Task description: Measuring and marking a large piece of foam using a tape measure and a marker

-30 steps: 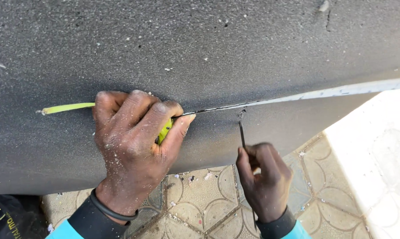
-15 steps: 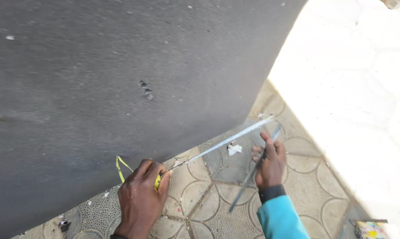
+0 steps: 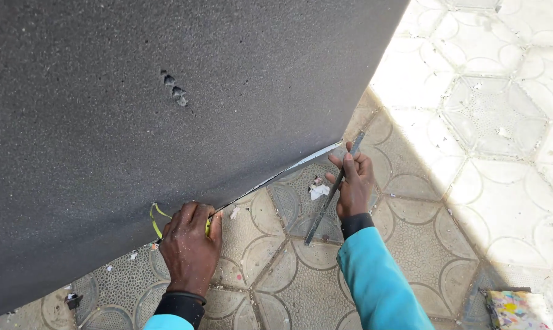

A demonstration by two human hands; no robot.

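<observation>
A large dark grey foam slab [image 3: 166, 91] fills the upper left. My left hand [image 3: 189, 247] is closed on a yellow tape measure [image 3: 157, 221] at the slab's lower edge. Its thin tape blade [image 3: 270, 178] runs up and right along that edge to the slab's corner. My right hand [image 3: 351, 183] sits at that corner, pinching the tape's end and gripping a long thin metal blade [image 3: 328, 198] that slants down-left over the floor. Both sleeves are turquoise with black cuffs.
The floor is patterned paving tiles [image 3: 411, 201], sunlit at the right [image 3: 508, 110]. A white scrap [image 3: 318, 190] lies under the tape. A colourful paint-stained object [image 3: 516, 308] sits at the bottom right. Small dents [image 3: 173, 88] mark the foam.
The view has pulled back and swung right. My right hand moved out to the slab's corner with the blade, and the tape now stretches along the lower edge between both hands.
</observation>
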